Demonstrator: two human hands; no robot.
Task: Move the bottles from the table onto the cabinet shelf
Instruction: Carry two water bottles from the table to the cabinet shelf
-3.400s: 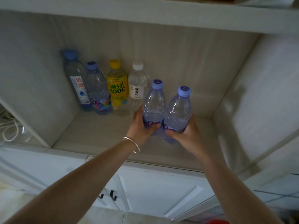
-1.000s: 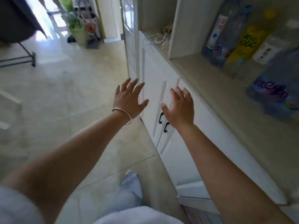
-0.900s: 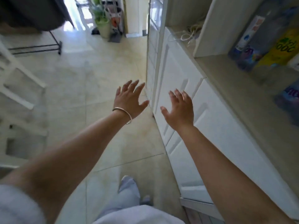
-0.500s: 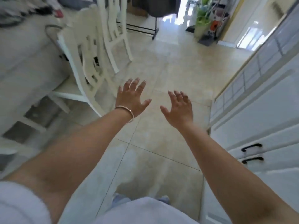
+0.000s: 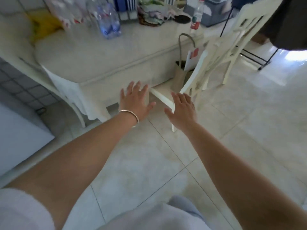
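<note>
I log both hands empty: left hand (image 5: 135, 100) and right hand (image 5: 181, 108) spread flat, fingers straight. Bottles (image 5: 108, 20) stand on the worktop (image 5: 99, 58), well beyond my hands.

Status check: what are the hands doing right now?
Left hand open, right hand open, both empty. Blue-label bottles and red-label bottle upright on table. White chair beside table.

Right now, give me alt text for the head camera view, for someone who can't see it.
Two empty, open hands, left hand and right hand, reach toward a white table holding clear bottles with blue labels and a red-labelled bottle. A white chair stands beside it.
</note>
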